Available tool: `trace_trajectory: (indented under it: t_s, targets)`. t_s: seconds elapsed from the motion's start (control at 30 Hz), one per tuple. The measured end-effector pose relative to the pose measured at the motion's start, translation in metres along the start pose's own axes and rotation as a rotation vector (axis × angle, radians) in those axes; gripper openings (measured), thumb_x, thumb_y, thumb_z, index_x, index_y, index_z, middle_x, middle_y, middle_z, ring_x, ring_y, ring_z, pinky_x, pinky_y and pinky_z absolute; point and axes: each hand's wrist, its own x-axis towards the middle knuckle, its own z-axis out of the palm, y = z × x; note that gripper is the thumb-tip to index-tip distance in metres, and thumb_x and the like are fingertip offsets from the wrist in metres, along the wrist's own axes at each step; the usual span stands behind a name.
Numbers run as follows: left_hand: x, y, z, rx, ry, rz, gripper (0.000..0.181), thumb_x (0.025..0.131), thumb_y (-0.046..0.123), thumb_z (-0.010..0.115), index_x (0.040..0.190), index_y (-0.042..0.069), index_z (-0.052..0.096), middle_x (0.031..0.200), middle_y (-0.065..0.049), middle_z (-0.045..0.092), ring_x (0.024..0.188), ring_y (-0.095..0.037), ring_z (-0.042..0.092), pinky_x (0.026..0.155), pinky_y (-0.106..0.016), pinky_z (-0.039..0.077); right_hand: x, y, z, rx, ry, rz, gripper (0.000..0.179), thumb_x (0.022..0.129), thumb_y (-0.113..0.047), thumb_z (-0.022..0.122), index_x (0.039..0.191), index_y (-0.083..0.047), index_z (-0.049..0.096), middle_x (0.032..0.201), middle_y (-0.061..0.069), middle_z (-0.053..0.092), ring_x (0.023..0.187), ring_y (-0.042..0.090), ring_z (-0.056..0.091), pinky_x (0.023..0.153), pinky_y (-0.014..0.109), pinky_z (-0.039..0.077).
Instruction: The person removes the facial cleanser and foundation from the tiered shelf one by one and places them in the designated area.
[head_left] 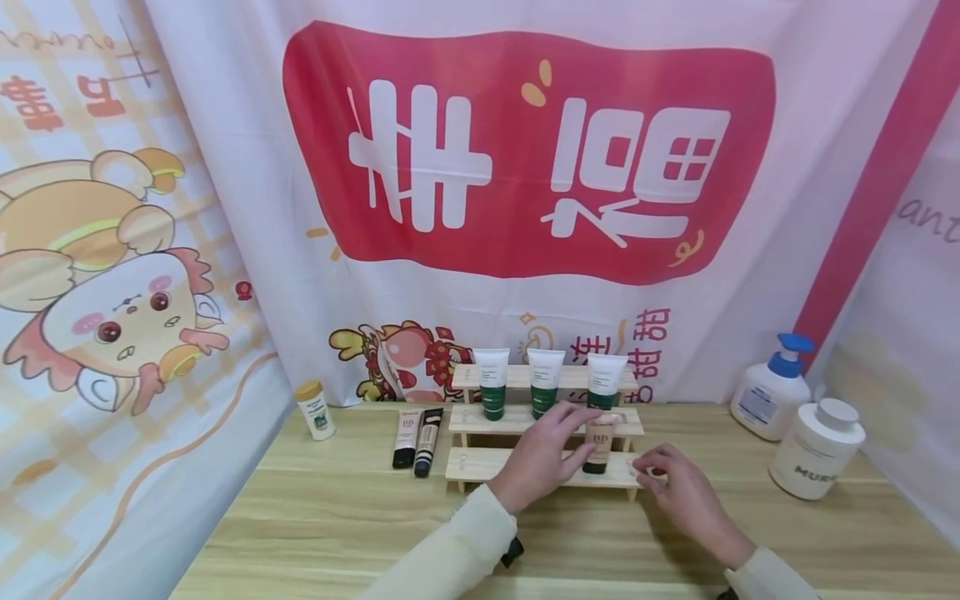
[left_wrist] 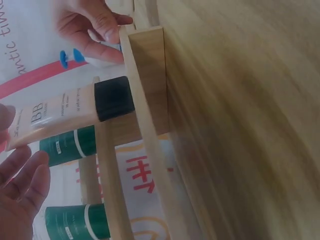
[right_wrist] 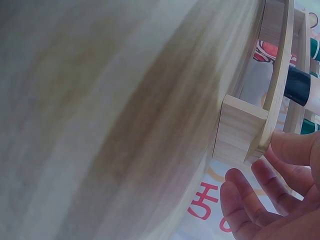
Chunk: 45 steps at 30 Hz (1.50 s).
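A three-step wooden display stand (head_left: pixel 510 467) stands on the table. My left hand (head_left: pixel 546 454) pinches the upper end of a beige BB cream tube (head_left: pixel 600 442), its black cap down on the lowest step. In the left wrist view, the left fingers (left_wrist: pixel 22 175) lie at the tube's far end. My right hand (head_left: pixel 686 496) grips the right end of the lowest step between thumb and fingers, also seen in the right wrist view, where the thumb (right_wrist: pixel 292 147) touches the board. Three white-and-green tubes (head_left: pixel 491 383) stand in a row behind, on the middle step.
Left of the stand lie a pink BB tube (head_left: pixel 407 437) and a black-and-beige tube (head_left: pixel 428 442). A small yellow-capped bottle (head_left: pixel 316 410) stands farther left. At the right are a blue-topped pump bottle (head_left: pixel 771 396) and a white jar-like bottle (head_left: pixel 816 450). A printed curtain (head_left: pixel 525 300) hangs behind.
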Motion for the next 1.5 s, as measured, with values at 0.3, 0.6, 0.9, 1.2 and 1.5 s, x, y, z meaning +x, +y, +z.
trace_trajectory:
  t_s: [0.3,0.6,0.9,1.2,1.5]
  targets:
    - [-0.001,0.001,0.009,0.003,0.075,-0.031,0.044,0.088,0.020,0.068,0.129,0.018,0.053,0.117,0.003,0.053,0.104,-0.006,0.051,0.086,-0.013,0.042,0.004,-0.005,0.002,-0.002,-0.005,-0.006,0.016,0.079,-0.003,0.074,0.093,-0.007,0.070,0.096,0.004,0.059,0.084,0.022,0.060,0.073,0.040,0.052]
    - [0.000,0.007,0.014,-0.030,0.084,-0.073,0.037,0.091,0.015,0.065,0.126,0.016,0.054,0.114,0.003,0.056,0.099,-0.003,0.053,0.084,-0.010,0.041,0.005,-0.009,0.001,0.006,-0.024,0.003,0.016,0.079,-0.002,0.073,0.094,-0.007,0.070,0.096,0.004,0.058,0.084,0.022,0.060,0.073,0.040,0.052]
    - [-0.008,0.000,0.004,-0.098,0.111,-0.059,0.032,0.092,0.010,0.061,0.124,0.014,0.055,0.118,0.004,0.056,0.103,-0.002,0.053,0.086,-0.011,0.042,0.003,-0.009,0.003,0.003,-0.028,0.016,0.017,0.079,-0.001,0.073,0.094,-0.008,0.070,0.097,0.004,0.059,0.085,0.023,0.060,0.073,0.041,0.052]
    - [-0.022,-0.016,-0.042,-0.108,0.201,-0.060,0.029,0.089,0.004,0.063,0.117,0.012,0.058,0.098,0.004,0.058,0.079,-0.003,0.052,0.067,-0.012,0.046,0.001,-0.010,0.000,0.005,-0.008,0.009,0.015,0.079,-0.001,0.072,0.094,-0.006,0.070,0.096,0.006,0.059,0.085,0.025,0.060,0.073,0.042,0.052]
    - [-0.040,-0.047,-0.081,-0.068,0.268,-0.085,0.030,0.091,0.004,0.061,0.120,0.012,0.058,0.104,0.003,0.059,0.085,-0.007,0.055,0.069,-0.019,0.049,-0.002,-0.005,-0.001,0.007,0.007,-0.002,0.016,0.079,0.000,0.073,0.093,-0.006,0.070,0.096,0.005,0.059,0.084,0.024,0.060,0.073,0.042,0.052]
